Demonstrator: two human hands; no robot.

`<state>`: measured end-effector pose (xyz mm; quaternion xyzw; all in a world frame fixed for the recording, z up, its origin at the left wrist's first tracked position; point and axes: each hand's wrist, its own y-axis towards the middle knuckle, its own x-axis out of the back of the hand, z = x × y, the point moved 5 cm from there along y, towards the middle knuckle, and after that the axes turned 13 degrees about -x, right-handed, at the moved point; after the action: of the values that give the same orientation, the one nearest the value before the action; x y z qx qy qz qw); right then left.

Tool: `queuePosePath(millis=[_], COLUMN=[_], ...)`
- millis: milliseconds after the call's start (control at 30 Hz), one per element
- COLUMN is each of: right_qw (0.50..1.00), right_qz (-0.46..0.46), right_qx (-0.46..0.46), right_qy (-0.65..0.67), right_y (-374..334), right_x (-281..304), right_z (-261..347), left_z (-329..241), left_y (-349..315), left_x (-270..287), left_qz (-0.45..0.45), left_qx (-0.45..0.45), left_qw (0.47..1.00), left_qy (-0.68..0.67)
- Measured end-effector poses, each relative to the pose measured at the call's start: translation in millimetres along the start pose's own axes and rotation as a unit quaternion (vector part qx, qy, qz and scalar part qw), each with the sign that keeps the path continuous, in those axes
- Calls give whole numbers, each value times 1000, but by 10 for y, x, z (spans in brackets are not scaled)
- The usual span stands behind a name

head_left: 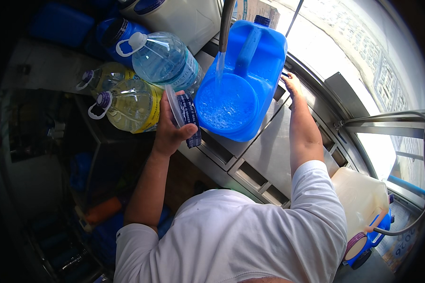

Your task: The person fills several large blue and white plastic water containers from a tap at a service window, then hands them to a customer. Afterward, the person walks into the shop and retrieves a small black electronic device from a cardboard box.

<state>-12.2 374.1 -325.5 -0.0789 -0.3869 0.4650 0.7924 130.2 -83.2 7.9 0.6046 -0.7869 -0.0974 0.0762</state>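
A big blue plastic water jug [269, 52] stands upright with its wide round mouth facing me. Water [219, 70] runs from a metal spout [225, 28] into that mouth, and the water inside is bubbling. My left hand [174, 129] is closed on a dark blue screw lid [191, 120] and a translucent white disc [175, 106] beside it, just left of the mouth. On the far right side of the jug, my right hand [293, 85] reaches to the metal window ledge. Its fingers curl round a small dark thing that I cannot make out.
Left of the jug stand a clear bottle with a white cap [158, 59] and yellow-labelled bottles with purple caps [132, 106]. A white container [184, 21] is behind them. A cloudy white jug [359, 198] lies at the right. The metal counter [269, 155] has rectangular slots.
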Motion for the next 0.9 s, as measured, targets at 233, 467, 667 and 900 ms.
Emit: queuePosePath(millis=[233, 467, 667, 900], right_qw=[998, 998, 997, 998], right_qz=[22, 13, 18, 8], right_qx=[24, 30, 39, 34], right_qy=[60, 47, 69, 45], right_y=[-1, -45, -70, -55], right_x=[-2, 34, 44, 42], right_z=[37, 88, 91, 58], left_z=[20, 11, 34, 67], left_y=[-5, 0, -2, 8], left_x=[2, 2, 1, 20], left_qz=[-4, -3, 7, 10], left_qx=[-4, -11, 1, -8], left_qw=[1000, 1000, 1000, 1000], left_qy=[-2, 8, 2, 2])
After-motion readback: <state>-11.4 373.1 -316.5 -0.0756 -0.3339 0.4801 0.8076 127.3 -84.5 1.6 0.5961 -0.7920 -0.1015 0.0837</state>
